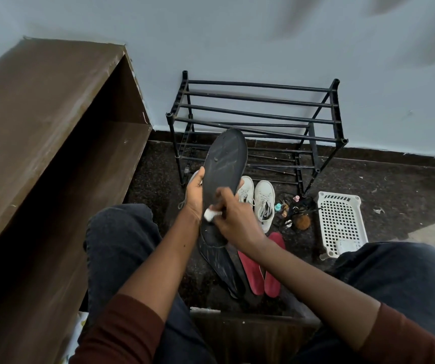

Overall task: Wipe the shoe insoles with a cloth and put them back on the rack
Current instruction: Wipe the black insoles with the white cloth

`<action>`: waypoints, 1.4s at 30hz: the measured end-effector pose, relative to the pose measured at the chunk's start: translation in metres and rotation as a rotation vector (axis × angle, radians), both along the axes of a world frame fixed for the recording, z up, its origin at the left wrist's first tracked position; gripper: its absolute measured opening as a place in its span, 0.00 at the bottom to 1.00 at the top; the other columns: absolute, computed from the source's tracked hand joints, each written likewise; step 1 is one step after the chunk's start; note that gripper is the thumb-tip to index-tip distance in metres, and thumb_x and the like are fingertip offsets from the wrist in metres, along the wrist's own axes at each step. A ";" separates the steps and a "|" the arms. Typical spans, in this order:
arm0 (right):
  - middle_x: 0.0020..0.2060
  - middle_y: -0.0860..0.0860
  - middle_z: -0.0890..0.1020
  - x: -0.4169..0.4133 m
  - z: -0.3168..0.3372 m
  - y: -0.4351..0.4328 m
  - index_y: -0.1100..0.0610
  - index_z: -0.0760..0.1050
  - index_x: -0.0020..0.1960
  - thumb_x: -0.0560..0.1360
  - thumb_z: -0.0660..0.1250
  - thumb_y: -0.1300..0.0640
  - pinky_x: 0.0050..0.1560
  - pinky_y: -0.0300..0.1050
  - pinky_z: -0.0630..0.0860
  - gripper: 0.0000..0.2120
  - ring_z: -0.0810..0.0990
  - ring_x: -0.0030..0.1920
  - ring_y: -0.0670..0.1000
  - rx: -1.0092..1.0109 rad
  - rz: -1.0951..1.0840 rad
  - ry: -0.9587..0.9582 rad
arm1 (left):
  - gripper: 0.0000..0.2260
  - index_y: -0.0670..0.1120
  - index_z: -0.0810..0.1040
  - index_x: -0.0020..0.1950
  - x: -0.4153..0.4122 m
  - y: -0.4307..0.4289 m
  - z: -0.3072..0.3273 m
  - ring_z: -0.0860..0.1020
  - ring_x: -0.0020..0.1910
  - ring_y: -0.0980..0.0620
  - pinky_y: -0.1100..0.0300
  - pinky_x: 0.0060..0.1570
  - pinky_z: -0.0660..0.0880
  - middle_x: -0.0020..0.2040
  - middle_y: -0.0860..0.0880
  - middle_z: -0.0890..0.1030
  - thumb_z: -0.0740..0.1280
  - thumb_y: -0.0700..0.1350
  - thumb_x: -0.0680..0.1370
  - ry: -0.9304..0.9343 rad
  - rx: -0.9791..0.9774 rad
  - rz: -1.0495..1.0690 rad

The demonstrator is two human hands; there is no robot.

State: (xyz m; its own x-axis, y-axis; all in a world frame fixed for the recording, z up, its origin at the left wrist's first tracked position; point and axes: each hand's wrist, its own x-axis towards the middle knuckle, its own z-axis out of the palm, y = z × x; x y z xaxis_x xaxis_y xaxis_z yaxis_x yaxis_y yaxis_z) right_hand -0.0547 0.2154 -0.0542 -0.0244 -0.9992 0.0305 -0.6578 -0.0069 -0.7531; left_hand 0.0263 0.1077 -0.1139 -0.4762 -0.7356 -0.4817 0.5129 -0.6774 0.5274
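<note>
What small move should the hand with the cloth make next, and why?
Probably slide the right hand with the small white cloth up toward the toe of the long black insole. The left hand holds that insole upright, the cloth sits near its heel end, and pale marks show higher up.

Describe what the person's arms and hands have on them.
Both forearms are bare. Dark maroon sleeves are pushed up near the elbows. The left hand and right hand are bare too: no gloves, rings, watch or bracelets show.
</note>
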 end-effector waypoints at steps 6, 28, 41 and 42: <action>0.48 0.56 0.83 -0.025 0.001 -0.050 0.60 0.67 0.58 0.69 0.67 0.68 0.42 0.35 0.69 0.19 0.81 0.48 0.55 -0.002 -0.239 -0.054 | 0.23 0.40 0.81 0.55 -0.004 0.011 0.011 0.82 0.47 0.46 0.52 0.57 0.73 0.50 0.42 0.83 0.52 0.55 0.81 -0.079 -0.066 -0.040; 0.44 0.52 0.84 0.004 0.004 -0.006 0.58 0.70 0.51 0.67 0.70 0.68 0.48 0.40 0.76 0.16 0.81 0.45 0.48 0.006 -0.147 -0.272 | 0.33 0.39 0.85 0.40 -0.001 0.003 0.018 0.84 0.38 0.45 0.56 0.37 0.81 0.41 0.40 0.84 0.46 0.57 0.82 0.074 -0.048 0.031; 0.42 0.54 0.84 -0.019 -0.017 -0.007 0.61 0.71 0.48 0.64 0.64 0.72 0.43 0.48 0.78 0.14 0.82 0.45 0.55 0.015 0.144 0.047 | 0.33 0.41 0.73 0.63 0.004 0.002 0.022 0.76 0.45 0.45 0.58 0.42 0.76 0.56 0.38 0.78 0.46 0.65 0.77 0.138 0.003 -0.025; 0.43 0.53 0.84 -0.019 -0.018 -0.009 0.61 0.71 0.48 0.64 0.64 0.72 0.44 0.48 0.78 0.14 0.82 0.45 0.54 0.014 0.119 0.029 | 0.33 0.41 0.74 0.63 0.003 0.000 0.026 0.75 0.47 0.44 0.58 0.43 0.75 0.56 0.38 0.78 0.46 0.65 0.77 0.138 -0.015 -0.017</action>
State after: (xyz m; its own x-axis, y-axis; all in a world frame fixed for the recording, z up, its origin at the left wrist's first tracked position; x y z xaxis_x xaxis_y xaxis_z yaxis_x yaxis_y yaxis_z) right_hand -0.0735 0.2067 -0.0718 0.0950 -0.9954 0.0156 -0.6746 -0.0759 -0.7343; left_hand 0.0293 0.1077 -0.0876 -0.5494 -0.7337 -0.3998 0.5697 -0.6789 0.4631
